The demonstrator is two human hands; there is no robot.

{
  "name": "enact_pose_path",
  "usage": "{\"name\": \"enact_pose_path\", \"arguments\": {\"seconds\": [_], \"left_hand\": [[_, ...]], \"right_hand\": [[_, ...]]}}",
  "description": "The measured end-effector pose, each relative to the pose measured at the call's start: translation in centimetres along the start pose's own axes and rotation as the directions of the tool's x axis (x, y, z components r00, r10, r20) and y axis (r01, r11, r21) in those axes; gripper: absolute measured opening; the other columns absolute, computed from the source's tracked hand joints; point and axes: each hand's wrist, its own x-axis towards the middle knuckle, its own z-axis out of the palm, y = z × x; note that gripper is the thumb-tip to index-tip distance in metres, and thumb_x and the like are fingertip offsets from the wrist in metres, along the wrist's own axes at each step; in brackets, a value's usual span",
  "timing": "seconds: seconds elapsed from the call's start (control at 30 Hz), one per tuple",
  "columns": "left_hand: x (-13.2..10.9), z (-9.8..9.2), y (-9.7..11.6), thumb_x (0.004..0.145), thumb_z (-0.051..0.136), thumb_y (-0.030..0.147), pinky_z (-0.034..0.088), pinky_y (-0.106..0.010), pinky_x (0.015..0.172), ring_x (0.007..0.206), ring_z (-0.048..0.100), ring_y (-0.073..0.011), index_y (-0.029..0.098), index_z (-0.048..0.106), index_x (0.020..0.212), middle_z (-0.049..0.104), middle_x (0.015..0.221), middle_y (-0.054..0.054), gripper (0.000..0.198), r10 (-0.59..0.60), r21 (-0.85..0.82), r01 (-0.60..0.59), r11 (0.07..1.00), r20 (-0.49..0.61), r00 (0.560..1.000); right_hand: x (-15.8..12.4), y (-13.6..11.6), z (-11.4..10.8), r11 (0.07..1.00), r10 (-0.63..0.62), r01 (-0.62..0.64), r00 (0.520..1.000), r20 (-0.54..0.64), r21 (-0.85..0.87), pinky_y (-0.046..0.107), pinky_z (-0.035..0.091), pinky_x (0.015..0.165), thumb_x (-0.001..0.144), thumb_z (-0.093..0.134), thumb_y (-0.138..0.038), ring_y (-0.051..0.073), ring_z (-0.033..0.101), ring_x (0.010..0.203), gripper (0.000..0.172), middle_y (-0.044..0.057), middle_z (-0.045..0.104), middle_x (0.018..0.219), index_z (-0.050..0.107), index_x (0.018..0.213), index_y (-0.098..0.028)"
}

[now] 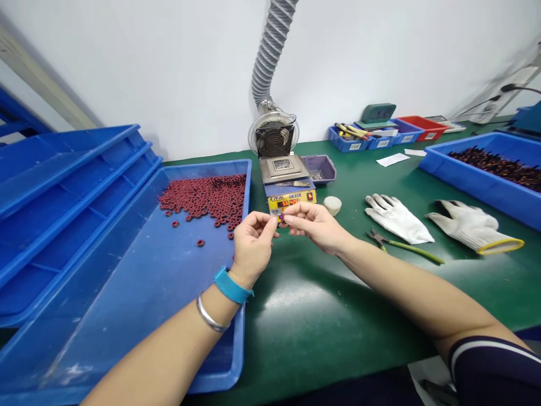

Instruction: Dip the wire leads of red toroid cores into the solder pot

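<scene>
My left hand (255,243) and my right hand (315,224) meet fingertip to fingertip in front of the yellow-fronted solder pot (291,198). Between them they pinch a small dark and reddish ring part (282,217), partly hidden by the fingers. The solder pot has a square metal top and a lit red display. To its left, many red and black ring parts (203,197) lie piled at the far end of a blue tray (247,186), with a few loose ones nearer. A small round white tin (332,204) stands right of my hands.
Behind the pot are a fan (274,141) and grey duct (273,48). A purple bin (327,169) sits beside it. Cutters (414,251) and white gloves (399,219) lie right. Stacked blue trays (84,208) flank the left; another blue tray (482,194) holds dark parts.
</scene>
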Motion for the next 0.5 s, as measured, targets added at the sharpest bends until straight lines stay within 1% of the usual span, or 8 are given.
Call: {"name": "enact_pose_path", "arguments": {"seconds": [0.17,0.27,0.37,0.43,0.5], "left_hand": [[0.3,0.0,-0.2,0.069,0.070,0.034,0.040,-0.017,0.043,0.047,0.052,-0.0072,0.015,0.057,0.068,0.056,0.056,0.003,0.022,-0.055,-0.054,0.054,0.997,-0.021,0.998],[0.5,0.0,-0.3,0.066,0.070,0.034,0.039,-0.016,0.042,0.049,0.055,-0.0078,0.016,0.056,0.068,0.056,0.057,0.003,0.022,-0.107,-0.111,0.100,0.989,-0.058,0.993],[0.6,0.0,-0.4,0.064,0.070,0.035,0.039,-0.016,0.041,0.050,0.056,-0.0081,0.015,0.057,0.069,0.058,0.058,0.003,0.025,-0.145,-0.118,0.135,0.984,-0.084,0.986],[0.7,0.0,-0.4,0.063,0.070,0.036,0.039,-0.016,0.041,0.049,0.056,-0.0081,0.015,0.058,0.070,0.059,0.060,0.002,0.025,-0.154,-0.097,0.147,0.984,-0.078,0.985],[0.7,-0.1,-0.5,0.062,0.071,0.036,0.039,-0.016,0.041,0.049,0.056,-0.0080,0.014,0.059,0.071,0.060,0.060,0.001,0.026,-0.158,-0.075,0.153,0.985,-0.061,0.986]], "right_hand": [[0.0,-0.3,-0.2,0.997,0.047,-0.047,0.999,0.002,0.060,0.019,0.048,0.056,0.053,0.086,-0.042,0.005,0.059,0.054,0.041,0.001,0.072,0.071,0.065,0.078,-0.018],[0.4,-0.8,-0.5,0.998,0.022,-0.021,1.000,-0.011,0.051,0.019,0.047,0.055,0.052,0.086,-0.044,0.005,0.057,0.053,0.041,0.000,0.071,0.071,0.065,0.076,-0.018],[1.8,-1.7,-1.3,0.998,-0.056,0.054,0.997,-0.053,-0.032,0.022,0.048,0.057,0.052,0.086,-0.045,0.007,0.058,0.055,0.042,0.000,0.069,0.070,0.064,0.076,-0.018],[3.2,-2.5,-2.3,0.981,-0.142,0.129,0.986,-0.087,-0.145,0.024,0.050,0.058,0.052,0.085,-0.046,0.009,0.058,0.058,0.042,0.000,0.068,0.070,0.064,0.076,-0.019],[5.1,-3.4,-3.4,0.934,-0.255,0.213,0.960,-0.116,-0.287,0.025,0.051,0.061,0.055,0.084,-0.043,0.010,0.059,0.060,0.039,0.000,0.067,0.071,0.063,0.076,-0.019]]}}
